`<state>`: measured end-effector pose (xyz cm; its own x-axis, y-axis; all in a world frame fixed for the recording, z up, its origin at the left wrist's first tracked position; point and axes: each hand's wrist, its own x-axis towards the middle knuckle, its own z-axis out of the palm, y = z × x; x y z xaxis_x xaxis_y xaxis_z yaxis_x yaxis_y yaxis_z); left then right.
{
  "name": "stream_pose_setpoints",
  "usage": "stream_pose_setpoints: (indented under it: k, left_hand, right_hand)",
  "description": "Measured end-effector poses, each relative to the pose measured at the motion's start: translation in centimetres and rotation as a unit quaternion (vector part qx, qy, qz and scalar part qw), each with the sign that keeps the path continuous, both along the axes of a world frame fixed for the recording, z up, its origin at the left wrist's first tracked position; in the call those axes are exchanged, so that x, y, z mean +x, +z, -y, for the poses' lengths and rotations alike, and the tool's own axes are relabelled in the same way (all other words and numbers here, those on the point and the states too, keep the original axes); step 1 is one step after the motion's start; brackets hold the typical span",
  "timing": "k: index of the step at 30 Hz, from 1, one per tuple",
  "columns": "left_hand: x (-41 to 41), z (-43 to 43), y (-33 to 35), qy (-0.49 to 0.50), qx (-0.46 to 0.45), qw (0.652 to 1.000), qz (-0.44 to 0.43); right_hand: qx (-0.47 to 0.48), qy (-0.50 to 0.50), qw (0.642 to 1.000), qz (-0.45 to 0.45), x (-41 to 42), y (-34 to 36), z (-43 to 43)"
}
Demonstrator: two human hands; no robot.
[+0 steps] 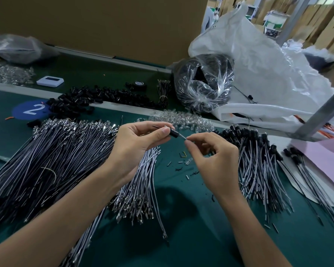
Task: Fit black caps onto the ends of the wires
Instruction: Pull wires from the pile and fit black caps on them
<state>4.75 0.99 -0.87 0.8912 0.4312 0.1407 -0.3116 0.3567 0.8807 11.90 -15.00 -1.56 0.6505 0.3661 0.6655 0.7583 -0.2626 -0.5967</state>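
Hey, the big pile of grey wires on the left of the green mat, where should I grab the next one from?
Probably pinch a single wire just behind its silver metal terminal, at the far edge of the large pile of grey wires, coming down from above. There the ends fan out and lie apart; nearer you the wires cross and overlap densely.
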Motion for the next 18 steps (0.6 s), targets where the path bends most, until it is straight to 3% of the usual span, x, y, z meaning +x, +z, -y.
stream_pose_setpoints:
  k: [9,18]
  left_hand:
    - [-0.1,0.82,-0.24,-0.029,0.012,0.999,-0.024]
    - [-0.19,0.49,-0.02,-0.052,0.052,0.997,-0.024]
  right_hand:
    - [-0.02,0.017,0.999,0.026,-0.05,0.01,0.07]
    - [0.024,0.041,0.996,-0.073,-0.46,0.41,-0.01]
